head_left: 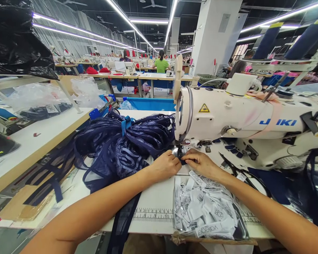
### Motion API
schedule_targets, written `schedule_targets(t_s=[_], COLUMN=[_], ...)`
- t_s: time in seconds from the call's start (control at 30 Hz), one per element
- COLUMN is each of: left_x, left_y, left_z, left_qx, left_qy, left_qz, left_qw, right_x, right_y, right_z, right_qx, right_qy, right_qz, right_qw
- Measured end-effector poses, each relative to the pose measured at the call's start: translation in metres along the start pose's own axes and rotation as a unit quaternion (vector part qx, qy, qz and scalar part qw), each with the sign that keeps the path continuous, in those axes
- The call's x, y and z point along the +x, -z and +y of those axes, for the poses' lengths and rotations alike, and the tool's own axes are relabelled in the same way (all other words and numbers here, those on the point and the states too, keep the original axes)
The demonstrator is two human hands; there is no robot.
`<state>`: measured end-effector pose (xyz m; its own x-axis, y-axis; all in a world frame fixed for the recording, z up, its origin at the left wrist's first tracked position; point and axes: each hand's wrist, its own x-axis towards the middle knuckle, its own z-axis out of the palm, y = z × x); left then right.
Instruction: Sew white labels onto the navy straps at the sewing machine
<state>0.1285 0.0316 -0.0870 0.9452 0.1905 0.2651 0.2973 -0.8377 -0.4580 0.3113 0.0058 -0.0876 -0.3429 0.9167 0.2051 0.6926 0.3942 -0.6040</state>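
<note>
A white sewing machine (209,113) stands over the work surface, its needle area just beyond my fingertips. My left hand (166,165) is closed, fingers curled on the edge of dark navy fabric (183,162) by the presser foot. From the other side, my right hand (201,164) pinches the same fabric between thumb and fingers. The held part is small and mostly covered by my hands. Left of them lies a large heap of navy mesh garment pieces (132,155), bound with a blue tie (126,124). Below my right hand sits a tray of white printed labels (206,211).
Black-handled scissors (231,168) lie right of my right hand. A printed ruler (151,216) runs along the table's front edge. A side table (42,141) stands at left, and a blue bin (151,103) behind the machine. A person in green (161,64) sits farther back.
</note>
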Motion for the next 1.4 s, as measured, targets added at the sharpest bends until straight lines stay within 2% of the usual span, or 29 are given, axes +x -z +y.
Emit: schedule_targets(t_s=[0.17, 0.37, 0.47, 0.53, 0.63, 0.73, 0.83, 1.07, 1.2, 1.4], left_x=[0.0, 0.002, 0.003, 0.002, -0.005, -0.011, -0.01, 0.009, 0.012, 0.015], left_y=[0.001, -0.001, -0.001, 0.002, 0.011, 0.018, 0.015, 0.0, 0.001, -0.001], left_z=[-0.001, -0.001, -0.001, -0.003, -0.009, -0.014, -0.011, 0.004, 0.004, 0.004], left_qx=[-0.012, -0.023, -0.033, -0.037, -0.034, -0.06, -0.113, -0.138, -0.133, -0.127], left_qy=[0.001, 0.005, 0.002, 0.007, 0.008, -0.015, -0.027, 0.063, 0.067, 0.071], left_qz=[-0.011, -0.017, -0.028, -0.028, -0.006, 0.014, 0.0, -0.03, -0.048, -0.056], left_qw=[1.0, 1.0, 0.999, 0.999, 0.999, 0.998, 0.993, 0.988, 0.988, 0.988], right_x=[-0.006, -0.005, -0.007, -0.009, -0.012, -0.011, -0.008, -0.002, -0.002, 0.0], right_y=[-0.001, 0.0, 0.0, -0.002, -0.003, 0.001, 0.009, 0.01, 0.009, 0.01], right_z=[-0.003, 0.001, -0.004, -0.011, -0.017, -0.016, -0.007, 0.021, 0.025, 0.025], right_qx=[-0.08, -0.026, -0.102, -0.204, -0.341, -0.384, -0.389, -0.356, -0.337, -0.341], right_qy=[0.052, 0.053, 0.069, 0.077, 0.109, 0.173, 0.223, 0.216, 0.202, 0.201], right_qz=[-0.002, 0.011, -0.007, -0.022, -0.034, -0.054, -0.074, -0.033, -0.029, -0.032], right_qw=[0.995, 0.998, 0.992, 0.976, 0.933, 0.905, 0.891, 0.908, 0.919, 0.918])
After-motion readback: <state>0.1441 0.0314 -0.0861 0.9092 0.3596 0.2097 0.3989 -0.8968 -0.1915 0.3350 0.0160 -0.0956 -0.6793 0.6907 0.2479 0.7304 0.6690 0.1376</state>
